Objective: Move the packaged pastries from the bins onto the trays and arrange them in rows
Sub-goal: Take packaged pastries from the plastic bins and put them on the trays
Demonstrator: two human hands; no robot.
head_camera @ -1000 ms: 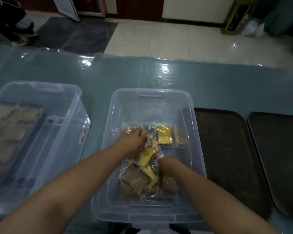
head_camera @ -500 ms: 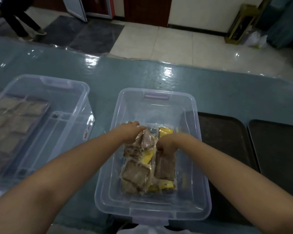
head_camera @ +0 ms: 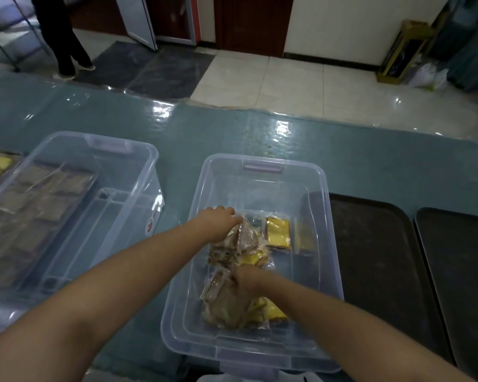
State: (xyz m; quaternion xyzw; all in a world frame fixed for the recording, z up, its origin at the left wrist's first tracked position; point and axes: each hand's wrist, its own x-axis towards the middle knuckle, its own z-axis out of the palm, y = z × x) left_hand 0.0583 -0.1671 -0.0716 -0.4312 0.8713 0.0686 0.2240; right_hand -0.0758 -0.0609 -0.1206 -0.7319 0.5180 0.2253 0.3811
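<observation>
Pastries (head_camera: 240, 271), each sealed in clear wrap, lie in a loose heap on the floor of the middle bin (head_camera: 262, 357), a clear plastic tub near the front edge of the counter (head_camera: 232, 133). Most of the heap is brown, with yellow ones showing through it. One yellow pastry (head_camera: 278, 232) lies flat by itself beside the heap, toward the bin's right wall.

Both hands are down inside this bin. The left hand (head_camera: 221, 221) is at the far end of the heap, its fingers bent down onto the wrap of a brown pastry (head_camera: 242, 239); whether they actually pinch it cannot be told. The right hand (head_camera: 246, 278) is at the near end, fingers curled into the crinkled wrap of the brown pastries there (head_camera: 224, 304), gripping it.

A second clear bin (head_camera: 100, 150) stands to the left on the counter. Seen through its walls, and past its left side, are brown pastries in flat rows (head_camera: 31, 199), but it is unclear whether they lie in the bin or on something behind it.

Right of the middle bin, two dark trays (head_camera: 370, 257) (head_camera: 458, 266) lie side by side on the counter, the nearer one touching or just beside the bin's right wall.

Beyond the counter's far edge is a tiled floor, where a person's legs (head_camera: 64, 37) stand at the upper left.
</observation>
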